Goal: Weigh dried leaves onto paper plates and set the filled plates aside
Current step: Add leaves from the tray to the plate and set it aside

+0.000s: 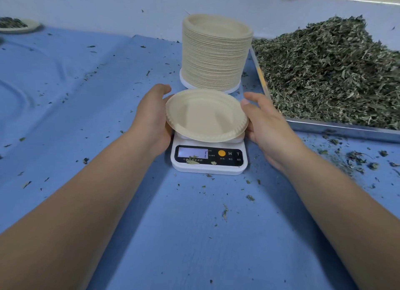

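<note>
An empty beige paper plate [206, 115] sits slightly tilted on top of the small white digital scale [208, 159]. My left hand [151, 114] holds the plate's left rim, thumb above and fingers hidden beneath. At the right rim, my right hand [266, 123] holds on with its thumb at the edge. A big heap of dried leaves [329, 73] fills a metal tray [342, 128] to the right. One filled plate [17, 25] stands at the far left.
A tall stack of paper plates [216, 51] stands just behind the scale. The blue cloth [86, 94] covering the table is wrinkled and strewn with leaf crumbs, thickest in front of the tray. A pale wall runs along the back.
</note>
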